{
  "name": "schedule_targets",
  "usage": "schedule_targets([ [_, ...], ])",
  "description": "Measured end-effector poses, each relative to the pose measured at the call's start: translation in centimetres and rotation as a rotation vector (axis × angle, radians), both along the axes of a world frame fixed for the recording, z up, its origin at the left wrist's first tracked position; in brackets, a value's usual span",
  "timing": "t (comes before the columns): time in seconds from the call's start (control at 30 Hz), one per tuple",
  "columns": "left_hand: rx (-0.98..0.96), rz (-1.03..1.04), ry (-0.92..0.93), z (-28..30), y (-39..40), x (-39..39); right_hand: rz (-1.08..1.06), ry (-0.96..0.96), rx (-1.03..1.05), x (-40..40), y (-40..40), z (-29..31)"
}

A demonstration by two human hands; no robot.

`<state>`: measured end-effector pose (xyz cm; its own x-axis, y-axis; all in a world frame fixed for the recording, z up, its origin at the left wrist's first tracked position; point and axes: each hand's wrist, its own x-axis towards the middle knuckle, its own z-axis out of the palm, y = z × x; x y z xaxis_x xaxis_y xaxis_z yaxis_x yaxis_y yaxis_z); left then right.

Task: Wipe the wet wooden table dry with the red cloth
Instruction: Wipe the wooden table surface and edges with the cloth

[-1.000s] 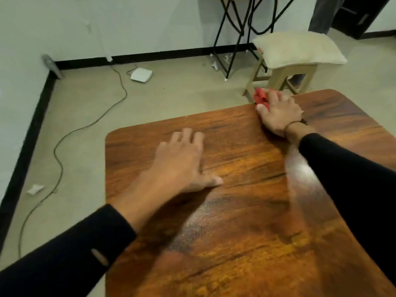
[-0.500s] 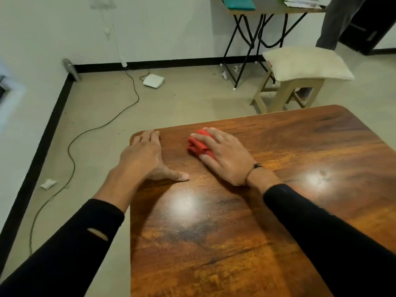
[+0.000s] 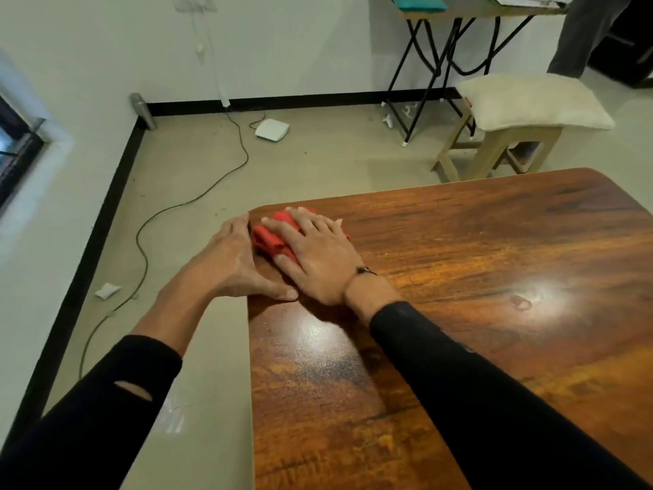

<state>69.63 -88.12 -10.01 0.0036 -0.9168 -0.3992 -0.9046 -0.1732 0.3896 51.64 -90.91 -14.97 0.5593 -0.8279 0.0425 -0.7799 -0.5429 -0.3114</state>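
Worktop (image 3: 459,313) of glossy wood carries a bunched red cloth (image 3: 270,238) at its far left corner. Right hand (image 3: 318,256) presses it, fingers straight and flat. Left hand (image 3: 233,263) rests on the left edge, fingers relaxed, grasping nothing. Bare wood spreads rightward.

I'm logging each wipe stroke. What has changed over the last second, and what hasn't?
The right hand swept the red cloth along the table's far edge, from near the stool to the far left corner. The left hand slid left to the table's left edge. Unchanged: the right hand presses flat on the cloth, fingers straight; the left holds nothing.
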Motion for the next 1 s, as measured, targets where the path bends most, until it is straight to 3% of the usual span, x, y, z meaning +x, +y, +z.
schedule_targets([
  [0.13,0.059,0.067,0.149,-0.6,-0.1,0.7,0.111,0.017,0.018,-4.3,1.2,0.1],
  [0.23,0.053,0.128,0.245,-1.4,0.2,1.1,-0.071,0.059,0.019,-5.0,-1.4,0.1],
  [0.37,0.110,0.151,0.311,-1.7,0.9,1.5,-0.193,0.054,-0.007,0.8,-4.4,0.0],
  [0.53,0.265,0.293,0.607,-1.4,2.6,4.0,0.002,0.043,0.019,5.0,-2.3,0.3],
  [0.7,0.079,0.532,0.632,-0.9,2.0,4.6,0.237,0.068,0.027,-1.1,2.5,0.1],
  [0.83,0.025,0.536,0.656,-0.9,0.9,2.3,0.029,0.117,0.021,-5.9,0.0,0.7],
  [0.93,0.057,0.602,0.745,-1.1,1.2,0.9,-0.181,0.105,0.024,-3.0,-0.8,0.8],
  [1.0,0.101,0.651,0.851,-1.2,2.0,0.3,-0.149,0.095,0.032,0.0,1.1,0.3],
])
